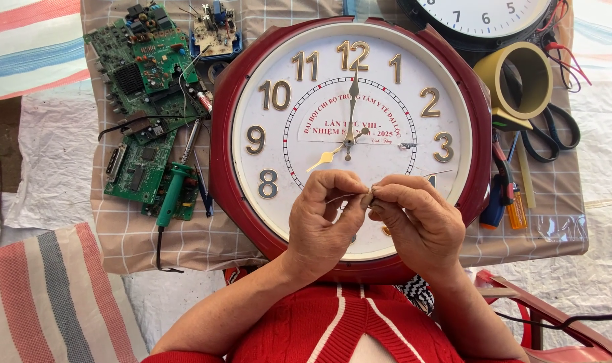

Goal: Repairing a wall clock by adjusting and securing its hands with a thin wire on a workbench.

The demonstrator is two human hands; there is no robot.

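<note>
A large round wall clock [350, 134] fills the centre of the frame, lying face up on the bench [198, 235]: a dark red octagonal-edged rim, a white dial with raised gold numerals, a gold hour hand pointing lower left and a slim minute hand standing near the top. Low over its bottom edge the two hands meet. The left hand [325, 218] and the right hand [420, 222] are both pinched shut, fingertips together, on a thin wire [339, 199] that runs between them; what else they grip there is too small to tell. At the upper left of the frame lie green circuit boards [148, 60], and below them a green-handled soldering iron [171, 195]. At the upper right, part of a second clock [484, 17] with a black rim shows at the top edge, with a roll of yellowish tape [514, 81] standing on edge just beneath it, black-handled scissors [554, 131] beside that, and a small orange-handled screwdriver [516, 212] lower down near the red rim.
</note>
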